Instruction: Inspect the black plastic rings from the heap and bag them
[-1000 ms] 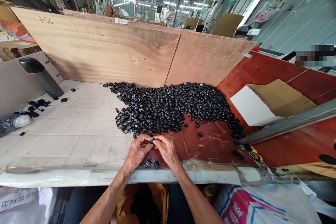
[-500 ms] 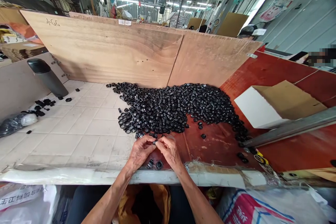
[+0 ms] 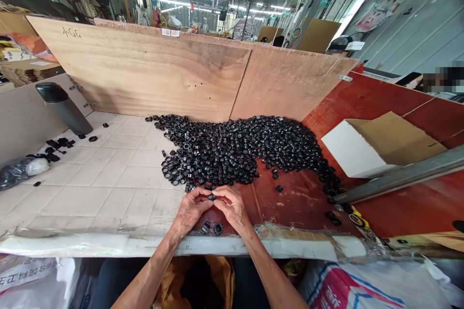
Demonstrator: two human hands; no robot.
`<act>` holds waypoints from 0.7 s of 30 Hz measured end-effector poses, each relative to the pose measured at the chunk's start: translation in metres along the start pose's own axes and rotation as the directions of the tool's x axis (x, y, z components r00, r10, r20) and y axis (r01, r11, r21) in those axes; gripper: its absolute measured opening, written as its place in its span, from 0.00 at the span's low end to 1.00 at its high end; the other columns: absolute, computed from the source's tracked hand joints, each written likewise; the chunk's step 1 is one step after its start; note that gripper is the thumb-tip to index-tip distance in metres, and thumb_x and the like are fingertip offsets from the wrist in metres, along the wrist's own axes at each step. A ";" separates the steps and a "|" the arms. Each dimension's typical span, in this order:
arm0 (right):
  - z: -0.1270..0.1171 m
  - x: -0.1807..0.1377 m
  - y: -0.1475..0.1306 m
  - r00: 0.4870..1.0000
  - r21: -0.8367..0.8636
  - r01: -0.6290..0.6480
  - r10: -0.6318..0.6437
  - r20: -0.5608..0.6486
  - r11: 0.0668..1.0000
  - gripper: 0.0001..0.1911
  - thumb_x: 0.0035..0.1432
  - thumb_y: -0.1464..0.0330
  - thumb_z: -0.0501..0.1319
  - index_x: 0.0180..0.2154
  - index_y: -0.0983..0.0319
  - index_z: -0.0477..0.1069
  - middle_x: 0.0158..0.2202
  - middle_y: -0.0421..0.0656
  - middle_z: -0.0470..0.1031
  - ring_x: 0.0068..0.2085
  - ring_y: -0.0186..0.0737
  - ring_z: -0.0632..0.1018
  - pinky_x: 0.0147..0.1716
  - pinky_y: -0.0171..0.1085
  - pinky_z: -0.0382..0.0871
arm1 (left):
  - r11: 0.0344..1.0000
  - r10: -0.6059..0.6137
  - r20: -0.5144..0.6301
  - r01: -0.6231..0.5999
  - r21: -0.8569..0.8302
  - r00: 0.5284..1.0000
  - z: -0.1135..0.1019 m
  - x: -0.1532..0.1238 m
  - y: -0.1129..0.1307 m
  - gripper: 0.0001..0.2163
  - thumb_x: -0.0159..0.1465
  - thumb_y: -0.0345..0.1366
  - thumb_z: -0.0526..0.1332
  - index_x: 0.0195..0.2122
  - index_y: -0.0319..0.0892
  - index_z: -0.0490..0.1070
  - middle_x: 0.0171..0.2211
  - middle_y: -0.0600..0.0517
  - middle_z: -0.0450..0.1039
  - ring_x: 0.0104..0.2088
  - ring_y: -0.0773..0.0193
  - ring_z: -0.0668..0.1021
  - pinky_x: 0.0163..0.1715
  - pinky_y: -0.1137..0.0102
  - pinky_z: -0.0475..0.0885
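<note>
Nearest, below the front edge of the worktop (image 3: 145, 198), a yellow bag (image 3: 170, 277) is seen with its mouth open, its contents too dark to be made out. Just inside that edge, two loose black pieces (image 3: 218, 229) are left lying between the wrists. Beyond them, a small black piece (image 3: 211, 197) is held over the red part of the worktop, between the left hand (image 3: 190, 208) and the right hand (image 3: 232, 206). The grip of each hand is narrow, thumb and fingertips being closed on the piece from opposite sides; whether it is made of one part or two cannot be told. The step in hand is judged to be the close handling of this single piece, and for the next move a light, even pinch from both sides seems to be called for, since so small a thing could easily be dropped. Past the fingertips, a broad heap of similar black pieces (image 3: 232, 145) is spread across pale and red surfaces alike, and at the back it is bounded by a wooden panel (image 3: 163, 67).
</note>
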State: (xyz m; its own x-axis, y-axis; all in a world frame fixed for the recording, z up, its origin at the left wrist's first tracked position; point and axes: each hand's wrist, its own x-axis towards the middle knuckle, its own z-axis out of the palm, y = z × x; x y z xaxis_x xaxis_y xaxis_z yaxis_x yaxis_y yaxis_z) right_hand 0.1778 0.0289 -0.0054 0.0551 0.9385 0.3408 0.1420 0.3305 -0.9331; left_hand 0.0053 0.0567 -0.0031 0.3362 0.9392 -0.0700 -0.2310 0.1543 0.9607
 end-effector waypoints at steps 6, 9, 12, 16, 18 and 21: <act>-0.001 -0.001 0.001 1.000 -0.034 0.009 -0.010 -0.027 0.999 0.08 0.59 0.71 0.67 0.40 0.57 0.84 0.42 0.45 0.82 0.45 0.43 0.82 0.43 0.38 0.79 | 0.999 0.016 -0.014 -0.016 0.041 1.000 0.000 0.000 -0.001 0.13 0.54 0.38 0.75 0.38 0.42 0.78 0.31 0.54 0.81 0.33 0.64 0.80 0.36 0.71 0.73; 0.000 -0.001 0.003 0.998 0.019 -0.049 0.049 -0.035 0.999 0.12 0.55 0.72 0.67 0.42 0.57 0.82 0.45 0.44 0.83 0.45 0.43 0.84 0.44 0.38 0.80 | 0.998 0.008 -0.025 -0.006 0.069 1.000 0.000 0.001 -0.002 0.12 0.54 0.38 0.74 0.38 0.42 0.78 0.30 0.55 0.78 0.31 0.65 0.78 0.34 0.71 0.71; 0.004 -0.001 0.007 0.992 0.013 -0.093 0.094 -0.080 0.996 0.13 0.56 0.69 0.68 0.45 0.57 0.80 0.41 0.43 0.83 0.40 0.42 0.84 0.41 0.37 0.81 | 0.996 0.019 -0.021 -0.017 0.085 1.000 0.000 0.001 -0.002 0.13 0.55 0.38 0.73 0.39 0.42 0.76 0.30 0.55 0.78 0.32 0.65 0.78 0.35 0.71 0.71; 0.009 -0.002 0.008 0.992 -0.133 -0.083 0.069 -0.103 0.988 0.14 0.64 0.62 0.64 0.49 0.59 0.78 0.30 0.39 0.78 0.28 0.36 0.79 0.29 0.33 0.76 | 0.991 0.053 0.013 -0.054 0.119 0.999 0.002 0.000 0.001 0.12 0.56 0.38 0.73 0.40 0.43 0.76 0.32 0.54 0.79 0.34 0.63 0.79 0.38 0.70 0.74; 0.009 -0.003 0.006 0.994 -0.170 -0.079 0.064 -0.092 0.982 0.14 0.67 0.60 0.62 0.50 0.59 0.78 0.29 0.38 0.77 0.26 0.35 0.77 0.26 0.32 0.74 | 0.990 0.061 0.038 -0.065 0.127 0.997 0.003 -0.001 0.003 0.12 0.57 0.38 0.72 0.40 0.43 0.76 0.33 0.54 0.79 0.35 0.63 0.80 0.38 0.70 0.74; 0.006 -0.005 0.001 0.997 -0.191 -0.074 0.066 -0.045 0.979 0.14 0.66 0.61 0.62 0.50 0.59 0.78 0.33 0.41 0.79 0.31 0.38 0.80 0.31 0.33 0.76 | 0.991 0.068 0.032 -0.071 0.114 0.997 0.003 -0.002 0.003 0.12 0.59 0.40 0.72 0.41 0.43 0.76 0.33 0.54 0.79 0.35 0.63 0.80 0.38 0.69 0.75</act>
State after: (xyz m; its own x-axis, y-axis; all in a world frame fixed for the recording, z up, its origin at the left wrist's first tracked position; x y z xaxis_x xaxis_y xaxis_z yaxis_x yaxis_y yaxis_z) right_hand 0.1717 0.0250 -0.0084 0.1085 0.9530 0.2828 0.3241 0.2350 -0.9164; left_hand 0.0066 0.0541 0.0008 0.3484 0.9373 0.0043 -0.1490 0.0508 0.9875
